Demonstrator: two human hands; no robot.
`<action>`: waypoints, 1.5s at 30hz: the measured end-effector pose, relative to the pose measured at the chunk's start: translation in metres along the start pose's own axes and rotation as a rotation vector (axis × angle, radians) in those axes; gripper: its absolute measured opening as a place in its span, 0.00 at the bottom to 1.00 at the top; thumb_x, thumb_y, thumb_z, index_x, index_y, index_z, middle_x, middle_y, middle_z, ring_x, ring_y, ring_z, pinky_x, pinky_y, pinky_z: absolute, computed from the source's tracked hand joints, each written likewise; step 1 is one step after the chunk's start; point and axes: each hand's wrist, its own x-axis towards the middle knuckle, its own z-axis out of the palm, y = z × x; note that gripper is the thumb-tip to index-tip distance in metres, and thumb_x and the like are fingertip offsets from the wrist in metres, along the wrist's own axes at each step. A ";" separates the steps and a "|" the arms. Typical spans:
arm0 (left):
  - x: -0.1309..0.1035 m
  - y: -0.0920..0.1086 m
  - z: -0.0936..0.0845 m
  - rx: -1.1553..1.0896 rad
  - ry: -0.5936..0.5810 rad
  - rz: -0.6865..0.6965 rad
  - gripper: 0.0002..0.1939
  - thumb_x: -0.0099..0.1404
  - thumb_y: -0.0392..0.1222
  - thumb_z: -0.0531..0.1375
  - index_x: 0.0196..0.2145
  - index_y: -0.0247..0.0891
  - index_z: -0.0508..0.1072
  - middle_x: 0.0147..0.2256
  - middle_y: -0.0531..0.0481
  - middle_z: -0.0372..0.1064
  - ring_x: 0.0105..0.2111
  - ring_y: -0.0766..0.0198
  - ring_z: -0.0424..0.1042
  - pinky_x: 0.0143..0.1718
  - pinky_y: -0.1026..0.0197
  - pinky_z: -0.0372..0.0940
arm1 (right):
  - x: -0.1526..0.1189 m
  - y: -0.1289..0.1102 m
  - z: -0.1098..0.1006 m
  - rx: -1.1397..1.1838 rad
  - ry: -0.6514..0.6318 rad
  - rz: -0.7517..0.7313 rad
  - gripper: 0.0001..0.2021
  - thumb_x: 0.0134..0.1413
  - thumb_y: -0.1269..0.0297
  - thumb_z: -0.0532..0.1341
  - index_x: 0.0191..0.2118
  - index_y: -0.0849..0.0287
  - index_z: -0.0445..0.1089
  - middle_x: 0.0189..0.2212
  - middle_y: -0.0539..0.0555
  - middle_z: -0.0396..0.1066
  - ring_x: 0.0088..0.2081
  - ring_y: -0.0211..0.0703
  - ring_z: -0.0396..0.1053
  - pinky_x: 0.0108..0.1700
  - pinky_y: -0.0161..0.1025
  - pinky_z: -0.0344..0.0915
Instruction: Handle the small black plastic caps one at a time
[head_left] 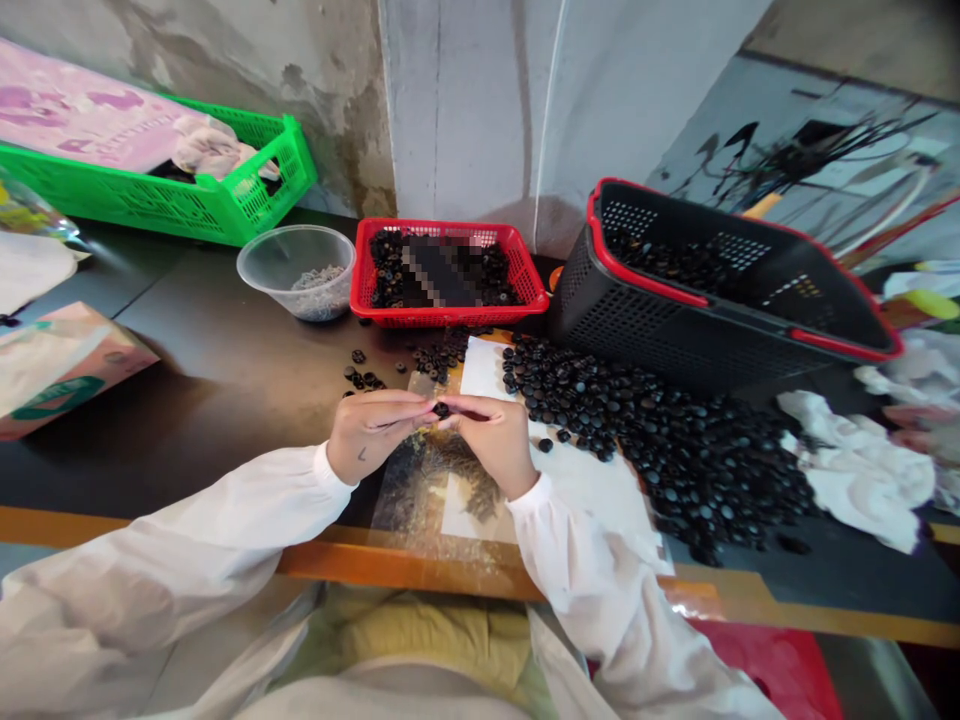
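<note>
Black, small and round, the part (pixel 441 409) is pinched between the fingertips of the left hand (pixel 371 432) and the right hand (pixel 491 438), which meet above a clear bag (pixel 420 490) lying at the near edge of the table (pixel 225 380). Both hands are closed to a fingertip pinch; nothing else shows in either palm. To the right, a large heap (pixel 660 440) of similar black parts spreads across white paper (pixel 592 480), just in front of a black basket (pixel 720 290). A red tray (pixel 450 272) and a clear bowl (pixel 298 270) stand behind the hands, and a few loose parts (pixel 364 378) lie between. Risk, as a judgement: the grip is shallow, so slight twisting or uneven pressure could flick the part loose; once among the heap it would be hard to tell apart. The right sleeve (pixel 592 560) lies near the heap's edge and could sweep pieces toward the table's rim.
</note>
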 end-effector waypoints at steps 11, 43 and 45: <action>-0.004 0.000 0.009 0.037 -0.023 -0.231 0.19 0.51 0.50 0.75 0.35 0.34 0.79 0.34 0.44 0.79 0.29 0.61 0.80 0.31 0.64 0.78 | 0.002 0.011 0.002 -0.054 0.022 -0.048 0.13 0.47 0.70 0.67 0.39 0.51 0.83 0.37 0.48 0.83 0.40 0.47 0.81 0.48 0.40 0.77; 0.006 -0.017 -0.012 -0.021 -0.033 -0.178 0.06 0.72 0.39 0.57 0.44 0.39 0.72 0.44 0.47 0.65 0.42 0.62 0.69 0.40 0.63 0.68 | 0.009 -0.001 -0.024 -0.254 -0.057 -0.350 0.12 0.58 0.73 0.59 0.45 0.54 0.75 0.39 0.51 0.80 0.41 0.41 0.78 0.44 0.36 0.73; 0.005 -0.018 -0.013 -0.008 -0.052 -0.129 0.05 0.72 0.38 0.56 0.42 0.39 0.73 0.43 0.47 0.65 0.43 0.62 0.69 0.43 0.61 0.67 | 0.008 -0.005 -0.032 -0.362 -0.005 -0.404 0.11 0.56 0.75 0.59 0.38 0.54 0.77 0.35 0.50 0.81 0.37 0.41 0.78 0.43 0.35 0.73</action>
